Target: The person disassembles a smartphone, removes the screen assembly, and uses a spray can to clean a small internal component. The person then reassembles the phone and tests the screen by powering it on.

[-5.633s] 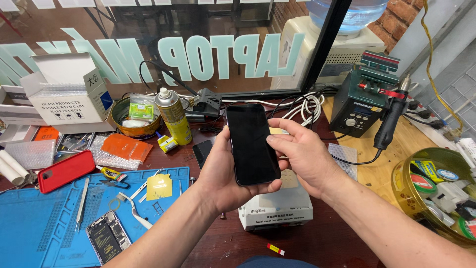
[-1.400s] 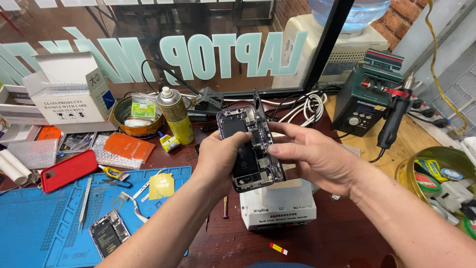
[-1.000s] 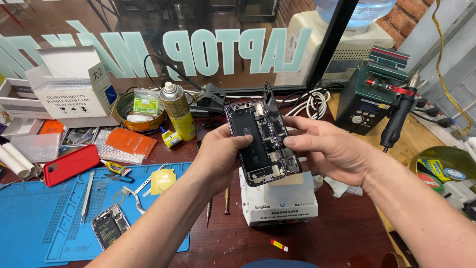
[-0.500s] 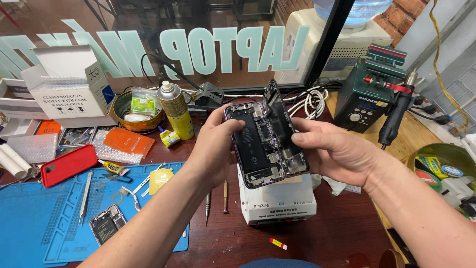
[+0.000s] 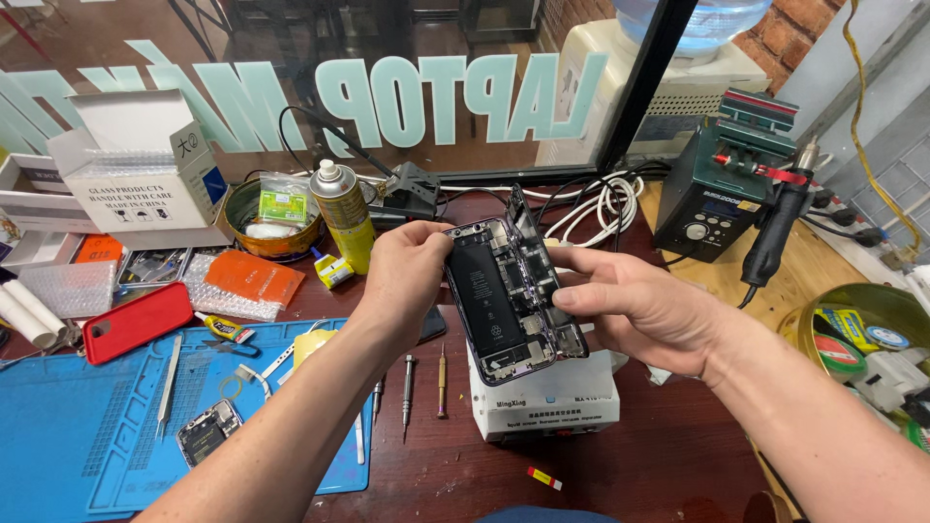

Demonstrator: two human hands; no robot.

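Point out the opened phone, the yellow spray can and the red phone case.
opened phone (image 5: 504,295), head view, on its black battery.
yellow spray can (image 5: 347,221), head view, on the middle of its body.
red phone case (image 5: 138,322), head view, on its flat back.

Materials at the bench

Between the hands, the opened phone (image 5: 509,291) showed matt black battery and glossy metal frame; below lay polished dark wood (image 5: 668,455).
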